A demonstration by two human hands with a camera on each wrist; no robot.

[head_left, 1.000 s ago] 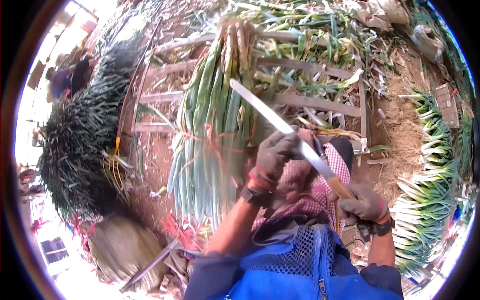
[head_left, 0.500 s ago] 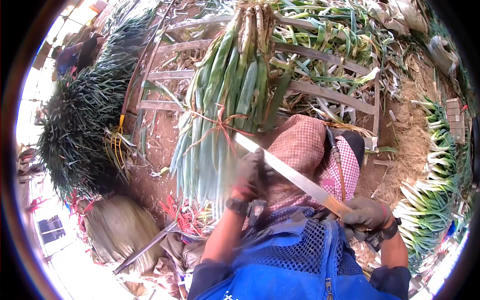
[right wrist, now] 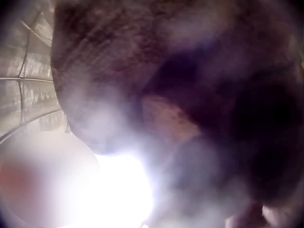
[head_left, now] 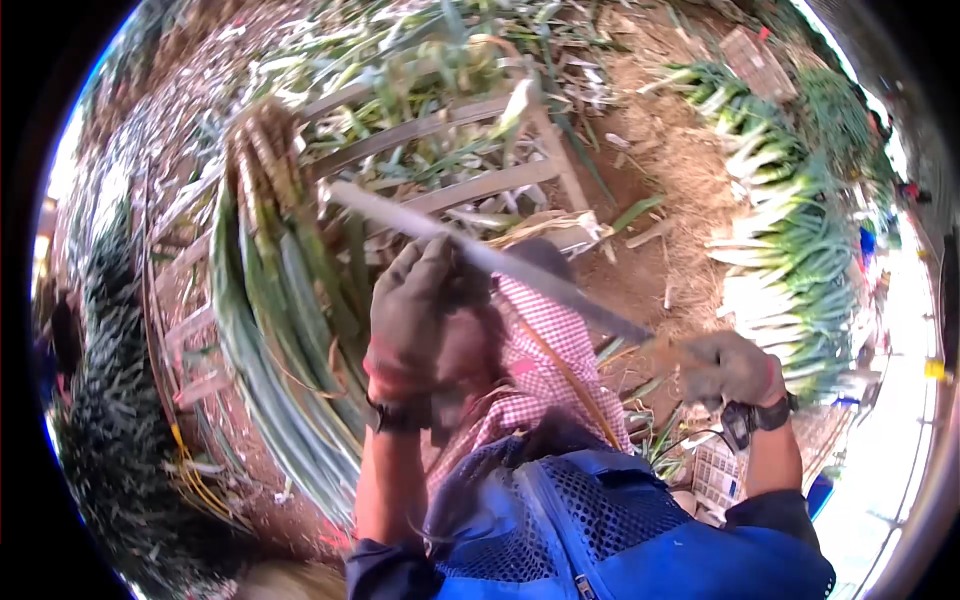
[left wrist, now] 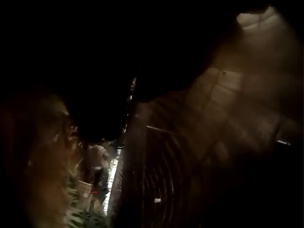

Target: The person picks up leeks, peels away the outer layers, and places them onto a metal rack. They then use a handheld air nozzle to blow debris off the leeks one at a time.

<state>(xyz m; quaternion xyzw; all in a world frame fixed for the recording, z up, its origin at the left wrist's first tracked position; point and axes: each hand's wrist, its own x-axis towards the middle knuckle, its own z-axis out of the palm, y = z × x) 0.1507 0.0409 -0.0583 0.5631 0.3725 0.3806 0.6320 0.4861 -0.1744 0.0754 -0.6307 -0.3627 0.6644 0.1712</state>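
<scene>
A knife with a long pale blade point(head_left: 560, 290) slants across the head view, tip toward the upper left. My gloved right hand point(head_left: 735, 368) grips its wooden handle point(head_left: 668, 353); the right wrist view shows a blurred piece of handle point(right wrist: 168, 118) within the dark glove. Along the front half of the blade is my gloved left hand point(head_left: 410, 305), fingertips right at its lower edge. Its palm and thumb are hidden, so I cannot tell whether it pinches the blade. Left of that hand lies a bunch of long green onions point(head_left: 270, 280), roots upward. The left wrist view is mostly dark.
A wooden slatted rack point(head_left: 480, 190) lies beyond the knees, with loose leaves point(head_left: 400, 90) strewn past it. Trimmed green onions point(head_left: 760, 240) form a row at right, near a crate point(head_left: 760, 65). A dark heap of green onions point(head_left: 115, 430) fills the left side.
The head view has swung right, so the onion bunch sits farther left. My left hand shifts along the blade, toward the tip and then back a little. The right hand keeps hold of the handle.
</scene>
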